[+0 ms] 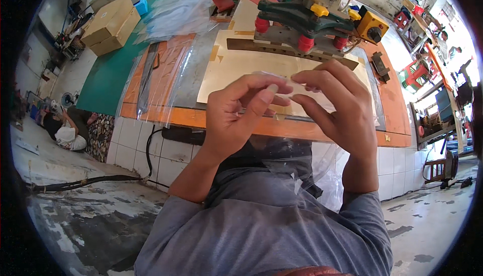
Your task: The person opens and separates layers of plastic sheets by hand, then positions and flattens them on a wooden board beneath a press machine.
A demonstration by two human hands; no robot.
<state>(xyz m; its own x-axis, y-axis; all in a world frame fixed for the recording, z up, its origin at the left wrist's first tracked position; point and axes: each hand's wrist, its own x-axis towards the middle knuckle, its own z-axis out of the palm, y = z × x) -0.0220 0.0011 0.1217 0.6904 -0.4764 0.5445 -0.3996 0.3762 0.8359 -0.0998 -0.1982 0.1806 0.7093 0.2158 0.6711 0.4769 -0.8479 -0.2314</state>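
Note:
My left hand (241, 107) is raised over the front edge of the workbench, thumb pressed toward the curled fingers. A thin piece of clear plastic (262, 73) shows at its fingertips; most of it is hidden or too transparent to follow. Facing it, my right hand (342, 105) has bent fingers, with a gap between thumb and forefinger and nothing plainly held. Below both hands lies a pale yellow board (216, 77) on the bench. Behind them stands a press with a dark green frame (302, 14), yellow knobs and red feet, above a long metal bar (241, 44).
Clear plastic sheets (173, 74) spread over the orange bench edge (196, 117) at left. A cardboard box (111, 27) sits on the green surface (103, 82). A yellow control box (372, 26) and a metal block (380, 66) are at right. Clear film (329, 175) hangs by my lap.

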